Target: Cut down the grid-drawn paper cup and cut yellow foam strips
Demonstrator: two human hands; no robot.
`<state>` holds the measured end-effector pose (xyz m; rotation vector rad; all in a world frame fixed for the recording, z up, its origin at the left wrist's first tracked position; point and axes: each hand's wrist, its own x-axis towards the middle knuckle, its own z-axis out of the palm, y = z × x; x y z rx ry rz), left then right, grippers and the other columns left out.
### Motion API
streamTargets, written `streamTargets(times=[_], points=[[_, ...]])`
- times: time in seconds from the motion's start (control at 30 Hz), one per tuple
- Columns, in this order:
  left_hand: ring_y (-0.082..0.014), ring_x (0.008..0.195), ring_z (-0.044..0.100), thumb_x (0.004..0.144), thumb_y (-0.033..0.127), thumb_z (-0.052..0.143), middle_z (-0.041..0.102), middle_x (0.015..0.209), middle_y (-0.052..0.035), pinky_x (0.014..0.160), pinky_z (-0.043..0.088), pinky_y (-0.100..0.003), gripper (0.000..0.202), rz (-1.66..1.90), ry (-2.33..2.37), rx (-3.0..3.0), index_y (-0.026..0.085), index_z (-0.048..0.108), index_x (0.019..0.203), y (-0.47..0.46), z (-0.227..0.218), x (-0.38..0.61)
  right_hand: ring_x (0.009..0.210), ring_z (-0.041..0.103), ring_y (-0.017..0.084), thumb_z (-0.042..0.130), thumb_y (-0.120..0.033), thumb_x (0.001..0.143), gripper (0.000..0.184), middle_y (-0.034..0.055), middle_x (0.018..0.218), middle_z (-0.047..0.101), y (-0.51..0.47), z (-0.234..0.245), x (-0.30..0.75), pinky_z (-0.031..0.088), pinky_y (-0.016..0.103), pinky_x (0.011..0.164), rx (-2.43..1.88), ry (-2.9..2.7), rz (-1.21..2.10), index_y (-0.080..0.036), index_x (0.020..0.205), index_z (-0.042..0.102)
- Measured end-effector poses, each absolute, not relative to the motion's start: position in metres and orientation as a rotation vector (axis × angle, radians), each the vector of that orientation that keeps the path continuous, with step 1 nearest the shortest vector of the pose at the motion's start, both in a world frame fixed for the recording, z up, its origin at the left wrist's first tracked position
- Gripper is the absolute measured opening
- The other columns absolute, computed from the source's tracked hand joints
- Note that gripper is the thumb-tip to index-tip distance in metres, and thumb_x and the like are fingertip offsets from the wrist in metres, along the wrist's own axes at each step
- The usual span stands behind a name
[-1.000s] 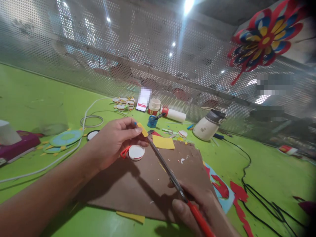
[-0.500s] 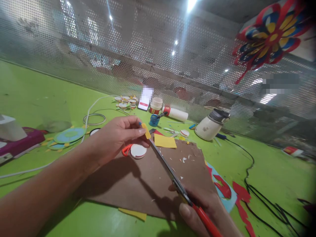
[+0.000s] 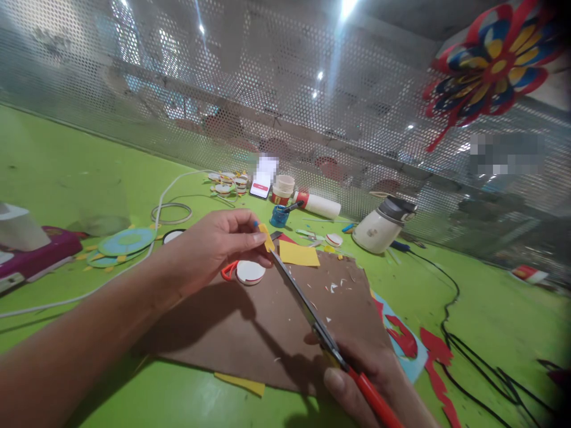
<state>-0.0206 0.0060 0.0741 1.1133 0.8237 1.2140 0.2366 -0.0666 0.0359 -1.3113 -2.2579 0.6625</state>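
Observation:
Between thumb and fingers, my left hand (image 3: 229, 241) pinches a small yellow paper piece (image 3: 266, 236). Red-handled scissors (image 3: 307, 309) are gripped in my right hand (image 3: 366, 374), their blades nearly together and pointing away to the upper left. The blade tips touch or overlap the lower end of the yellow piece; whether they cut into it I cannot tell. Below my left hand a white disc (image 3: 250, 272) with a red edge lies on a brown board (image 3: 214, 333), beside a red loop (image 3: 229, 271). A yellow paper rectangle (image 3: 298, 254) rests near the board's far edge.
White paper scraps (image 3: 333, 288) litter the board. Behind it stand a blue jar (image 3: 279, 217), paper cups (image 3: 282, 190), a lit phone (image 3: 262, 178) and a white bottle (image 3: 377, 229). Red cut-outs (image 3: 437, 351) and a black cable (image 3: 446, 321) lie at right, a purple power strip (image 3: 49, 255) at left.
Both hands keep almost the same pose. The yellow piece looks slightly turned at the scissor tips, and the whole view has shifted a little.

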Motion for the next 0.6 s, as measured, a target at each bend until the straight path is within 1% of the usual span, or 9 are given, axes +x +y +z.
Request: streamTargets(times=[0.1,0.23,0.37,0.5,0.6], points=[[-0.0168,0.061,0.072,0.071,0.014,0.073,0.074,0.068,-0.006,0.064,0.059,-0.023,0.008,1.22,0.826,1.119,0.013,0.066,0.066,0.006,0.0739,-0.0203,0.053,0.047,0.013,0.044,-0.065,0.094,0.057,0.0006,0.061,0.058,-0.066,0.037,0.2373,0.038,0.022,0.047,-1.297,-2.295,0.669,-0.017,0.084,0.073],[-0.0174,0.061,0.072,0.069,0.016,0.074,0.074,0.068,-0.0064,0.064,0.059,-0.024,0.009,1.224,0.841,1.134,0.013,0.066,0.066,0.0061,0.0737,-0.0203,0.054,0.054,0.014,0.046,-0.065,0.094,0.056,0.0017,0.064,0.064,-0.0668,0.0339,0.2374,0.042,0.021,0.048,-1.264,-2.251,0.642,-0.018,0.096,0.076],[-0.0168,0.06,0.072,0.07,0.014,0.073,0.073,0.067,-0.0052,0.064,0.059,-0.024,0.008,1.216,0.858,1.124,0.013,0.065,0.066,0.0063,0.0752,-0.0205,0.058,0.059,0.016,0.045,-0.064,0.095,0.056,0.0037,0.069,0.067,-0.0677,0.0313,0.2368,0.046,0.021,0.05,-1.241,-2.254,0.623,-0.017,0.094,0.076],[-0.0161,0.059,0.072,0.07,0.011,0.071,0.072,0.064,-0.0029,0.062,0.058,-0.022,0.009,1.212,0.852,1.094,0.013,0.065,0.064,0.0068,0.0766,-0.0198,0.058,0.058,0.016,0.043,-0.063,0.096,0.056,0.0048,0.072,0.068,-0.0672,0.0312,0.2372,0.042,0.021,0.047,-1.248,-2.281,0.625,-0.017,0.093,0.076],[-0.0165,0.06,0.073,0.072,0.01,0.07,0.071,0.063,-0.0024,0.063,0.058,-0.023,0.009,1.204,0.848,1.089,0.013,0.064,0.065,0.0066,0.076,-0.0197,0.053,0.052,0.014,0.042,-0.062,0.096,0.055,0.0022,0.063,0.062,-0.0667,0.031,0.2381,0.037,0.021,0.045,-1.246,-2.314,0.592,-0.019,0.091,0.075]])
